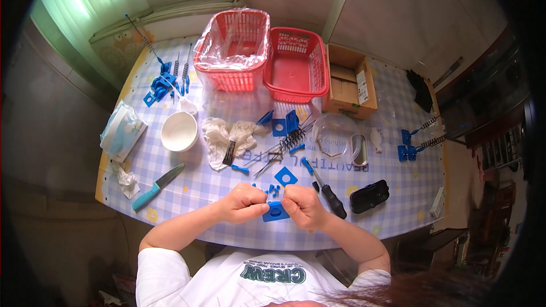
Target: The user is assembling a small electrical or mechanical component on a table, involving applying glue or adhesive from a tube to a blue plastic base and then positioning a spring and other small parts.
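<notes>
Hands meet at the near edge of the checked table [187, 170], and we see both pinching one small blue square piece [276, 212]. Our left hand [245, 203] has its fingers curled tight on the left side of the piece, and our right hand [302, 204] presses on the right side. The piece sits between them, just above the table. We think we are joining little parts onto it now. Tiny blue bits [273, 189] lie just behind the hands, and another blue square [285, 177] lies past them. A black screwdriver [330, 194] rests just beside the right hand. Next we would need a steady hold and a careful push, so nothing slips.
</notes>
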Demonstrator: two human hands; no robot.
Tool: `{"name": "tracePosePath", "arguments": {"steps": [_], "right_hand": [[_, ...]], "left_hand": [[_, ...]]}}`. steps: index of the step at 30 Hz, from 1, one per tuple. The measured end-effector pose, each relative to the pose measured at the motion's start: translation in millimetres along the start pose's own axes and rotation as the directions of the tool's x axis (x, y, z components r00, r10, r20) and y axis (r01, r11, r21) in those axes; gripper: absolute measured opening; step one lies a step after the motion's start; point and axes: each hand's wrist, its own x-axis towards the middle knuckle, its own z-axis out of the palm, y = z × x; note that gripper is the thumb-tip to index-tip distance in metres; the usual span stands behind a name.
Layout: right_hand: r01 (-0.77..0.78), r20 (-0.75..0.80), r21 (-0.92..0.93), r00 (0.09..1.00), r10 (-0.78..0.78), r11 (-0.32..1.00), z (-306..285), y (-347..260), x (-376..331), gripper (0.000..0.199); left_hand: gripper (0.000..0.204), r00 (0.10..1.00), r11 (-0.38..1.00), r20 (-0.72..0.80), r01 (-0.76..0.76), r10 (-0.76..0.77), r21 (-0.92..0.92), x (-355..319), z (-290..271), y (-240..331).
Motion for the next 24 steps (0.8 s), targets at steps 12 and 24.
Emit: {"name": "tracePosePath", "arguments": {"steps": [12,24], "right_hand": [[0.017,0.006,-0.012,1.000,-0.017,1.000,-0.7,2.1,-0.5,0.027],[0.039,-0.001,-0.005,0.999,-0.039,0.999,-4.7,-1.4,-0.8,0.028]], "left_hand": [[0.031,1.000,1.000,0.008,-0.006,0.006,-0.001,0.2,-1.2,-1.2],[0.031,0.994,0.992,-0.024,-0.109,0.110,0.059,2.0,-1.3,-4.0]]}}
